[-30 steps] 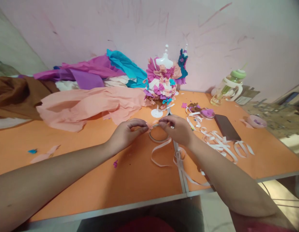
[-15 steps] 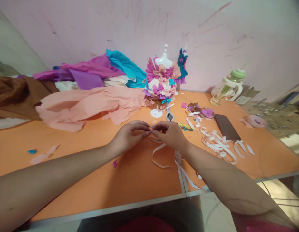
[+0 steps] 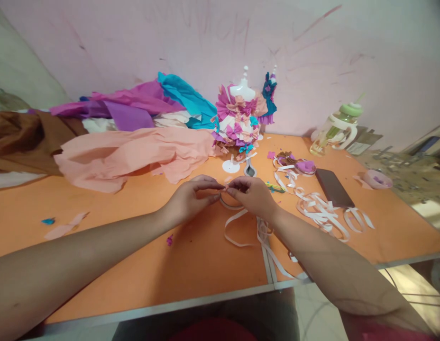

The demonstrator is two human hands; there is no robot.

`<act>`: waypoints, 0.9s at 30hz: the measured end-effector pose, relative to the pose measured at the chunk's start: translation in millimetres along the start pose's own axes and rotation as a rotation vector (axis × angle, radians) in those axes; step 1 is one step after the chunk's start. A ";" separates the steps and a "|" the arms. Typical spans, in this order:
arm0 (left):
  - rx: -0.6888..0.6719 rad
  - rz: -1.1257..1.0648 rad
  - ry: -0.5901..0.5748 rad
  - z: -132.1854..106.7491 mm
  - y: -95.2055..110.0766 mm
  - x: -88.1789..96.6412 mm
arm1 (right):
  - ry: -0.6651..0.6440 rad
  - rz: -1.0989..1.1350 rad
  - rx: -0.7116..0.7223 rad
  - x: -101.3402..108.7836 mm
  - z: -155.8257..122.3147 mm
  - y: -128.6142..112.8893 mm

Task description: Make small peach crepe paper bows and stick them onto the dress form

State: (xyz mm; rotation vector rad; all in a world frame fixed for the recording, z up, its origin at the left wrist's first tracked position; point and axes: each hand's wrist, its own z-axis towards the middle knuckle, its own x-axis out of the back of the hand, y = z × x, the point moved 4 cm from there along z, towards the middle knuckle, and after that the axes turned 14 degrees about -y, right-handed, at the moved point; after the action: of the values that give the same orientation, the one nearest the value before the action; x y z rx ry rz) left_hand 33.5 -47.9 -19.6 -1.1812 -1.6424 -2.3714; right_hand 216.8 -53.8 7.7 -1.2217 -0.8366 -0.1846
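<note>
My left hand (image 3: pixel 195 198) and my right hand (image 3: pixel 252 193) meet fingertip to fingertip above the table's middle, both pinching. Between them is a thin pale ribbon (image 3: pixel 230 205), curving in a loop below the fingers; the exact spot they pinch is too small to make out. More of the ribbon trails over the table under my right wrist. Just beyond my hands stands a small white dress form (image 3: pixel 242 91) covered in pink, purple, peach and blue paper ruffles and flowers. A yellow cutter (image 3: pixel 276 187) lies beside my right hand, partly hidden by it.
Crumpled peach paper (image 3: pixel 134 156) and other coloured sheets fill the back left. Right of my hands lie tangled white ribbon (image 3: pixel 321 213), a dark brown phone-like slab (image 3: pixel 334 188) and a ribbon roll (image 3: pixel 378 179). A green-lidded bottle (image 3: pixel 335 128) and a second dressed form (image 3: pixel 269 97) stand behind.
Both hands have shifted very slightly to the right, still pinched together. The ribbon loop below the fingers shows a little more. Nothing else has visibly moved.
</note>
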 end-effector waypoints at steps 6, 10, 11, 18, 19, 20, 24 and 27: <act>0.075 -0.257 0.006 3.6 -22.4 1.9 | -0.062 0.003 0.011 -5.4 -1.1 -4.3; 0.031 -0.151 -0.025 4.6 -15.4 4.9 | -0.018 0.072 0.061 -3.3 0.6 -0.5; 0.017 -0.122 -0.036 4.6 -12.4 4.9 | -0.008 0.080 0.070 -2.6 0.8 0.5; 0.016 -0.092 -0.068 2.5 -0.7 1.4 | -0.010 0.074 0.045 -2.8 -0.5 -2.5; 0.023 -0.098 -0.067 2.2 -0.1 1.2 | -0.007 0.118 0.019 -2.9 -0.8 -2.4; 0.031 -0.102 -0.061 1.8 0.4 1.4 | -0.009 0.178 -0.020 -3.2 -1.0 -1.3; 0.054 -0.106 -0.023 1.1 2.8 2.3 | -0.109 0.308 -0.139 -9.2 -0.7 3.8; 0.064 -0.103 -0.028 0.8 5.3 1.5 | -0.133 0.253 -0.131 -10.8 -0.3 4.4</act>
State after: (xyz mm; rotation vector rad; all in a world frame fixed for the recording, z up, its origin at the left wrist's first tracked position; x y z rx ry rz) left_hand 35.1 -49.1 -14.4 -1.1507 -1.8165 -2.3510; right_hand 211.8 -55.7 -2.6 -1.4629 -0.7853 0.0479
